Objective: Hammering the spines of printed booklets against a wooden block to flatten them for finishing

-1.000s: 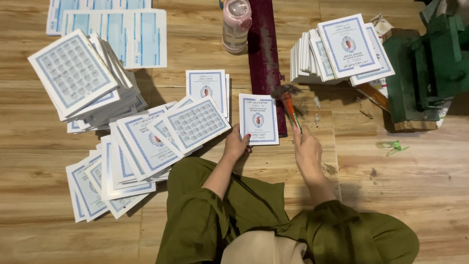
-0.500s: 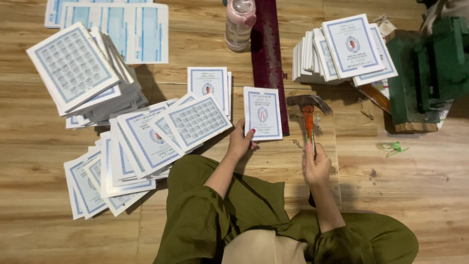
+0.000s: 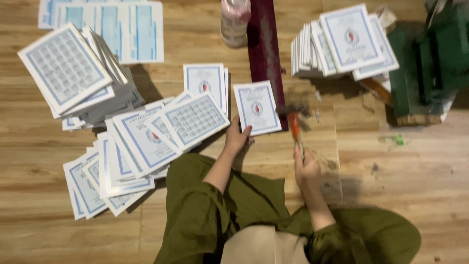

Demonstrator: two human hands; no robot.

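Wooden floor [image 3: 400, 195], booklet stacks [image 3: 122, 142], left hand [image 3: 238, 139] pinning booklet [image 3: 256, 107], right hand [image 3: 307, 168] clenching hammer [image 3: 294, 122]

Bare wooden floor [image 3: 415, 171] lies open to the right of the right hand [image 3: 307, 171], out toward the small green scrap [image 3: 398, 140]. Ahead of that hand the way is blocked by the dark red strip [image 3: 265, 54] and, beyond it, the pink bottle [image 3: 235, 22]. The stack of booklets [image 3: 342, 44] and the green machine [image 3: 435, 54] close off the far right. Left of the left hand [image 3: 238, 139], fanned booklets [image 3: 146, 142] and a tall pile [image 3: 73, 73] cover the floor, leaving only a narrow gap beside the single booklet [image 3: 257, 107].
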